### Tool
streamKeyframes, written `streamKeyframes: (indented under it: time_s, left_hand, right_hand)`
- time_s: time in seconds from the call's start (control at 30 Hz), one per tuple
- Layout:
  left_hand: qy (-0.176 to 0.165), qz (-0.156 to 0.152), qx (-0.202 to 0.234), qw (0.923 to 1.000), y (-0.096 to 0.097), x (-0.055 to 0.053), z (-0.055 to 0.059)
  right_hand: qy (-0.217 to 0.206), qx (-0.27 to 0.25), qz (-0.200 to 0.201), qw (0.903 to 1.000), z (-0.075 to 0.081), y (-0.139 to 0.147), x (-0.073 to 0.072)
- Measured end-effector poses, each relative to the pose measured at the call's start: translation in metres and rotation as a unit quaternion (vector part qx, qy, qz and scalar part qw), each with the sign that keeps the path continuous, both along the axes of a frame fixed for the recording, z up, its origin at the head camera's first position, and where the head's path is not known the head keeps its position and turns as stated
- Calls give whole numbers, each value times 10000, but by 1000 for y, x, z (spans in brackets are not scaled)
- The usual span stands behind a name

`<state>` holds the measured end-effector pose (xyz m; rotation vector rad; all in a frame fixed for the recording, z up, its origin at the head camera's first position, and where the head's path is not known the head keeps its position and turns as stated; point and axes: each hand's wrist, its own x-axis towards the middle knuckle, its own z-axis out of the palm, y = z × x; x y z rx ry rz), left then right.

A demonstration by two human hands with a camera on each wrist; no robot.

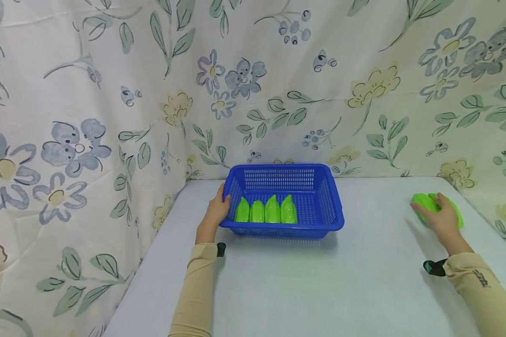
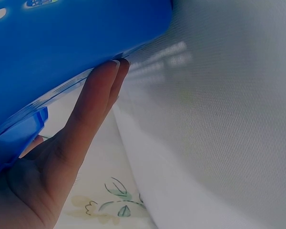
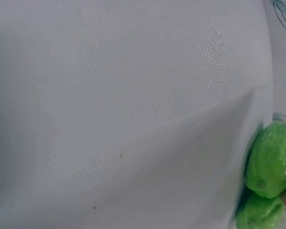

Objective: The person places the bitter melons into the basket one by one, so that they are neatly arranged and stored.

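A blue perforated basket stands on the white table, with several bright green, ridged, pointed fruits side by side in its left part. My left hand holds the basket's left rim. In the left wrist view, the fingers lie along the basket's outside and the thumb is mostly hidden behind the rim. Far to the right, my right hand grips a green ridged fruit between thumb and fingers. More green shows beside and behind that hand. Two of these fruits appear at the right wrist view's edge.
The white tabletop stretches between the basket and my right hand. A floral curtain hangs behind the table and along its left and right sides. Dark straps show at both wrists.
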<state>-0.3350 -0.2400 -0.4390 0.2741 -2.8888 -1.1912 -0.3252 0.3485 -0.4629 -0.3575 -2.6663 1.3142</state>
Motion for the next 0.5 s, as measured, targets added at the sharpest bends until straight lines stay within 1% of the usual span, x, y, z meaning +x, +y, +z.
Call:
streamKeyframes:
  time_s: [0.13,0.27,0.5]
  left_hand:
    - [-28,-20,18,10000,0,-1,0]
    - [-22,-25,45,10000,-1,-1,0]
    - [28,6,7,10000,-1,-3,-2]
  right_hand:
    - [-132,58,-46,9999,1,1,0]
    - [-174,56,-42,9998,0,2,-4]
    - [-342,-251,181,9989,-6,0,-6]
